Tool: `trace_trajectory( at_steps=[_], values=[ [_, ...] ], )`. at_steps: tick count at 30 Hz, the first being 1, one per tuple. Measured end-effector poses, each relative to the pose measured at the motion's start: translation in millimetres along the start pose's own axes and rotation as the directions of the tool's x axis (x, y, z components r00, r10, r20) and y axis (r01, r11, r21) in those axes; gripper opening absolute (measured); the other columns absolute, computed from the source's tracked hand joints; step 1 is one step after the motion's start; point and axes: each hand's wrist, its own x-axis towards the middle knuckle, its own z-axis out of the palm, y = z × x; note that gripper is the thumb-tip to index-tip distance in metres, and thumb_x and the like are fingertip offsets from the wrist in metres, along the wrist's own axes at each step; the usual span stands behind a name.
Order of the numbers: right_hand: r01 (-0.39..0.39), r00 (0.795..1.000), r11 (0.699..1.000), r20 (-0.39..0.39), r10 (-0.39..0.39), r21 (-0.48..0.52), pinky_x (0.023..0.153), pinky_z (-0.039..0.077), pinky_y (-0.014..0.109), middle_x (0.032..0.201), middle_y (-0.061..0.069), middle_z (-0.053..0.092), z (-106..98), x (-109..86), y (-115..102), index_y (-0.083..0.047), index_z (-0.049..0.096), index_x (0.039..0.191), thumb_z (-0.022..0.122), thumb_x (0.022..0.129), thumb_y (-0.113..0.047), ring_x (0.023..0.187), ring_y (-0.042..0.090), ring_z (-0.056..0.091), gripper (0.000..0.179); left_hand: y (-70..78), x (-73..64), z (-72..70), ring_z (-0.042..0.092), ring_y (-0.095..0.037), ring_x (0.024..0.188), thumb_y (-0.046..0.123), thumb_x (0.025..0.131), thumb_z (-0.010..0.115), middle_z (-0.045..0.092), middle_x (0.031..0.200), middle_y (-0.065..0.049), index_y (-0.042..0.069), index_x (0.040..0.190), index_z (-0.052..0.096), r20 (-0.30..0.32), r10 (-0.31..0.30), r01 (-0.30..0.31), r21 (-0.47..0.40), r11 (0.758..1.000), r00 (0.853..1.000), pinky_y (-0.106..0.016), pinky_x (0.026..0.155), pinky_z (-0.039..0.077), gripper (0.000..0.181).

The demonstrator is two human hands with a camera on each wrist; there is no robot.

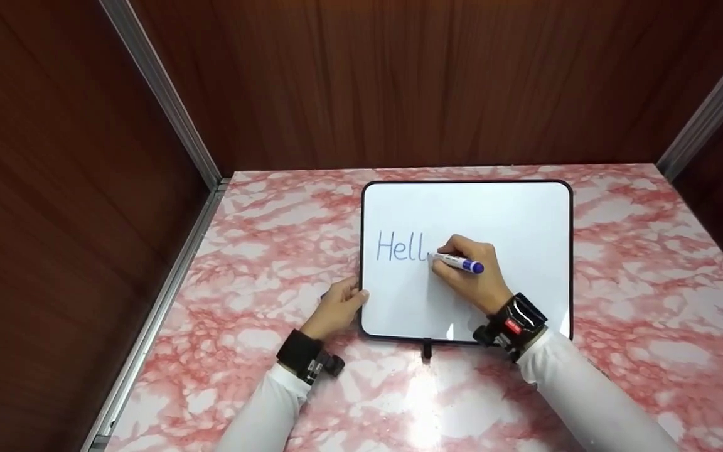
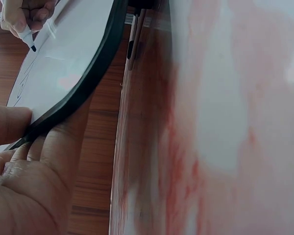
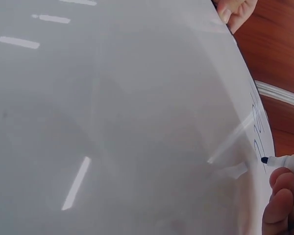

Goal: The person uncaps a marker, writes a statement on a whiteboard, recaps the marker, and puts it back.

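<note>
A whiteboard (image 1: pixel 506 213) with a black frame carries the blue handwritten letters "Hell" (image 1: pixel 401 247) on its left half. My right hand (image 1: pixel 477 276) pinches a white marker (image 1: pixel 455 261) with a blue end, its tip just right of the last letter. In the right wrist view the dark marker tip (image 3: pixel 265 160) is uncapped, close over the board. At the board's left edge, my left hand (image 1: pixel 335 307) grips the frame, thumb (image 2: pixel 10 122) on the face and fingers underneath. A small blue bit (image 1: pixel 323 295) peeks out beside the left fingers, mostly hidden.
The board is on a red and white marbled table (image 1: pixel 273 251). A small black piece (image 1: pixel 426 349) juts from the board's bottom edge. Brown wood-grain panels (image 1: pixel 399 81) stand behind and on both sides, with metal strips (image 1: pixel 167 94) at the corners.
</note>
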Motion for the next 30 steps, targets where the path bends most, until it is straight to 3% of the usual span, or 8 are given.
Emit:
trace_trajectory(
  at_steps=[8,25,30],
  values=[
    [0.001,0.999,1.0,-0.05,-0.002,-0.005,0.047,0.041,0.018,0.067,-0.003,0.066,-2,4.8,2,-0.006,0.066,0.076,0.07,0.072,-0.002,0.052,0.01,0.053,0.007,2.3,0.4,0.7,0.042,-0.006,0.05,-0.001,0.099,0.048,0.05,0.07,-0.012,-0.012,0.115,0.057,0.001,0.005,-0.005,-0.016,1.0,1.0,-0.02,0.048,0.037,0.022],
    [-0.035,0.999,0.999,0.017,0.036,-0.005,0.045,0.038,0.019,0.067,-0.006,0.065,-1,-2.1,-2,-0.008,0.067,0.075,0.074,0.072,-0.002,0.05,0.008,0.051,0.01,2.5,0.2,1.4,0.045,-0.011,0.052,-0.002,0.098,0.048,0.057,0.074,-0.012,-0.012,0.114,0.058,-0.013,-0.004,0.004,-0.023,1.0,1.0,-0.023,0.051,0.041,0.021],
    [-0.056,0.997,0.998,0.044,0.056,0.002,0.046,0.039,0.019,0.068,-0.006,0.066,-3,-5.6,-4,-0.008,0.067,0.076,0.072,0.072,-0.004,0.051,0.009,0.052,0.007,-0.1,0.1,0.8,0.055,-0.019,0.064,-0.002,0.099,0.047,0.065,0.087,-0.018,-0.012,0.121,0.056,-0.007,-0.005,0.004,-0.04,0.999,1.0,-0.033,0.064,0.052,0.026]
  ],
)
